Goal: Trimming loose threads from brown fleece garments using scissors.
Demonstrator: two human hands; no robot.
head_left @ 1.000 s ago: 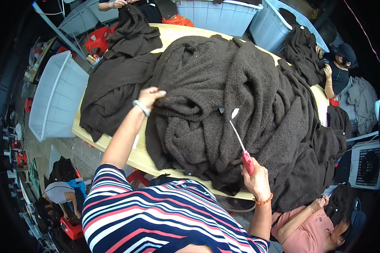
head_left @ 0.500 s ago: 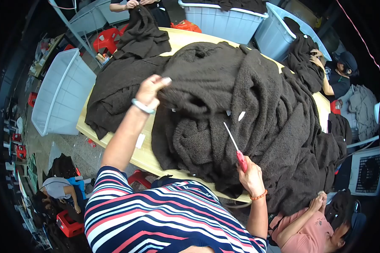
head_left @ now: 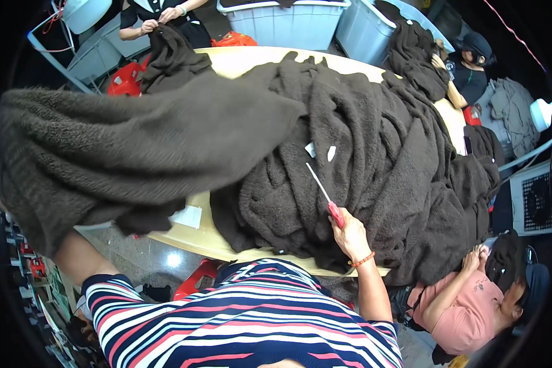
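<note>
Gripping a red-handled tool (head_left: 335, 213), your right hand (head_left: 351, 236) points its shaft (head_left: 317, 183) to 11 o'clock. Brown cloth (head_left: 135, 135) spreads at 10 o'clock and hides your left hand, so its grip I cannot tell.

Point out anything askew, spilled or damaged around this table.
No spill or damage shows. One thing looks stray: a flat white sheet on the table, near its front-left edge, odd beside so much dark cloth.
</note>
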